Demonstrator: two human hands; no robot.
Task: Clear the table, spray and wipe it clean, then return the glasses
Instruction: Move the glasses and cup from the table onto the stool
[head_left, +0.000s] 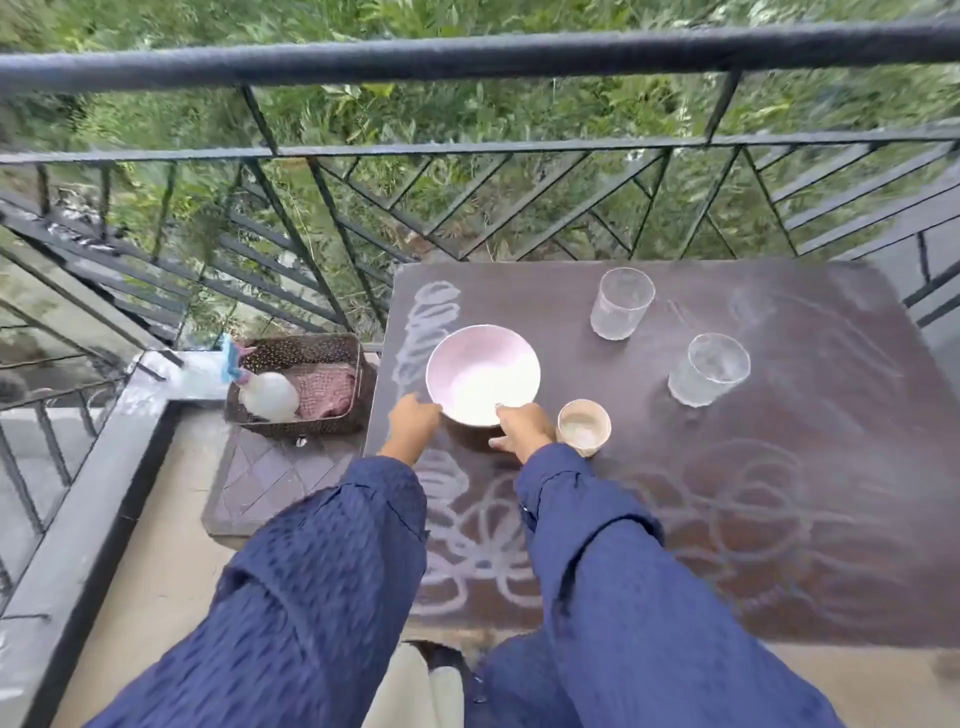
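Bowl (483, 374), pink, is at the left side of the chalk-marked table (779, 519). Left hand (415, 423) and right hand (522, 428) both grip its near rim. A paper cup (583, 427) stands just beside the right hand, and two glasses (622, 303) are farther right.

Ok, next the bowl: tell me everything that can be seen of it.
The bowl is round, pale pink-white and glossy, like ceramic or plastic. It is upright, mouth up, seemingly empty, though glare washes out its floor. It is over the left part of the dark table, clear of the paper cup to its right. The left hand holds its near-left rim, the right hand its near-right rim, thumb over the edge. Resting or just lifted: cannot tell.
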